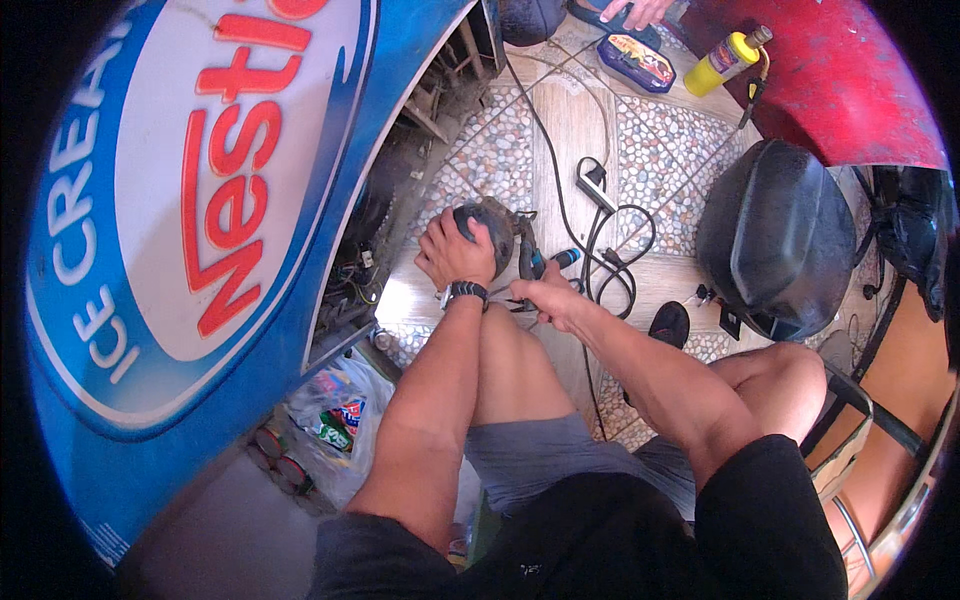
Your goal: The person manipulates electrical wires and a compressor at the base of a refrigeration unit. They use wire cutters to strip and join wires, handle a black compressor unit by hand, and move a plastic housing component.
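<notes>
Beside the open base of a blue freezer, a dark, rounded compressor rests on the floor. My left hand lies over its domed side with the fingers curved around it, steadying it. Close to its right, my right hand is closed, thumb toward the compressor. A thin greyish piece shows between the two hands; what the right fingers grip is mostly hidden. Just beyond that hand are a black curved part and a teal-and-black handle; I cannot tell whether they belong together.
The blue freezer stands at left, wiring exposed in its base. A black cable with a power strip loops across the pebbled floor. A black case sits right; a yellow gas canister, a dark-blue box and another person's hand are far.
</notes>
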### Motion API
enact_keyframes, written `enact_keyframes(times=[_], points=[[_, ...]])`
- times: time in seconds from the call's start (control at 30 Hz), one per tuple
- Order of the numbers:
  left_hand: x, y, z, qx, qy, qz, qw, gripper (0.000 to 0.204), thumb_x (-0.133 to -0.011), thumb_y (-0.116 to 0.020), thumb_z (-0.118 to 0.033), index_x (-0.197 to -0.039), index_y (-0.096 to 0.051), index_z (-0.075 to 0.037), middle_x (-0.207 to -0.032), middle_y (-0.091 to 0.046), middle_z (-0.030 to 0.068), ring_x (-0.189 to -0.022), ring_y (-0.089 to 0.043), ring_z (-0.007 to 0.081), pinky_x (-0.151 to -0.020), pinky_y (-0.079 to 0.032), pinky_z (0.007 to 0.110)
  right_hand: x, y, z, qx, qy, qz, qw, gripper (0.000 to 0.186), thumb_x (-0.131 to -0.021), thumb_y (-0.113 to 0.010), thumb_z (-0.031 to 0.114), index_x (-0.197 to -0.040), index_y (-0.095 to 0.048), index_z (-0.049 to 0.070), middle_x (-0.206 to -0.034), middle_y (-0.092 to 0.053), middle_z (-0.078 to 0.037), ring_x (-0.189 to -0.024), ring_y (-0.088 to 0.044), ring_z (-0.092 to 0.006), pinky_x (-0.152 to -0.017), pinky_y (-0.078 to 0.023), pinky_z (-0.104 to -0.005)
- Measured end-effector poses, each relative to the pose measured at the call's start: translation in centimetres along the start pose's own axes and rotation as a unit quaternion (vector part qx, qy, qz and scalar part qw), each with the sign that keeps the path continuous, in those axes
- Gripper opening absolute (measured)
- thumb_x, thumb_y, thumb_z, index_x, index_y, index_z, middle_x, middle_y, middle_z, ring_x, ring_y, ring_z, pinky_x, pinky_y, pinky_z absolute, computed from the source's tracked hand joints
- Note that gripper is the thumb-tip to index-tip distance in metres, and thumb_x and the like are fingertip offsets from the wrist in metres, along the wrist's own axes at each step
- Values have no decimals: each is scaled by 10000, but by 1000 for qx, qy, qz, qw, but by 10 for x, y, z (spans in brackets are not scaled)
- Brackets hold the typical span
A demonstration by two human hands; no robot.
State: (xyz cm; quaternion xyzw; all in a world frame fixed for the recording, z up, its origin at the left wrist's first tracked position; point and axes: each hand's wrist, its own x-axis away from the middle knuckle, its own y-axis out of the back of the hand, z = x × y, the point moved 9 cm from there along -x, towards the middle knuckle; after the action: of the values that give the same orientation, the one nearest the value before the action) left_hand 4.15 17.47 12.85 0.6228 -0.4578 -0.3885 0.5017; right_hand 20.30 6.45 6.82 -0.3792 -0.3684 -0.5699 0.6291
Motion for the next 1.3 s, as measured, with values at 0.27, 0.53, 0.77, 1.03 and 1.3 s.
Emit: enact_keyframes(times=[0.27, 0.53, 0.77, 1.03, 1.3], points=[[3, -4, -4, -11, 8, -9, 1000, 488, -903, -510, -429, -1299, -579, -151, -1303, -575, 87, -1227, -509, 310, -968, -390, 525, -7, -14, -18, -106, 4, 22, 994, 760, -715, -760, 247, -1274, -295, 27, -995, -506, -103, -704, -483, -176, -500, -399, -318], [1, -1, -3, 5, -16, -13, 1000, 504, -892, -541, -425, -1309, -562, -143, -1312, -557, 93, -1239, -490, 312, -984, -365, 532, -15, 6, -20, 120, 15, 28, 992, 1014, -796, -675, 310, -1533, -57, -12, -1345, -436, -284, -1183, -507, -371, -837, -515, -417], [-1, 1, 0, 33, -44, -1, 998, 623, -838, -616, -483, -1356, -532, -148, -1316, -543, 93, -1262, -466, 319, -1029, -336, 525, 0, 63, -2, 408, 84, 54, 908, 927, -826, -646, 317, -1544, -168, -21, -1446, -386, -372, -1364, -424, -446, -1136, -353, -415], [2, 11, 5, 64, -53, 38, 996, 693, -794, -655, -535, -1353, -532, -144, -1327, -521, 93, -1257, -455, 315, -1043, -316, 508, 25, 138, 94, 869, 118, 21, 481, 439, -909, -567, 277, -1278, -560, 40, -1167, -610, -209, -1104, -614, -375, -983, -469, -456], [6, 2, 9, 86, -38, -3, 996, 638, -836, -611, -527, -1343, -564, -143, -1316, -549, 87, -1246, -473, 278, -1042, -317, 478, 26, 7, 204, 952, 294, -78, 34, 357, -957, -497, 270, -1241, -678, 152, -1355, -552, -69, -1319, -426, -286, -1139, -246, -542]])
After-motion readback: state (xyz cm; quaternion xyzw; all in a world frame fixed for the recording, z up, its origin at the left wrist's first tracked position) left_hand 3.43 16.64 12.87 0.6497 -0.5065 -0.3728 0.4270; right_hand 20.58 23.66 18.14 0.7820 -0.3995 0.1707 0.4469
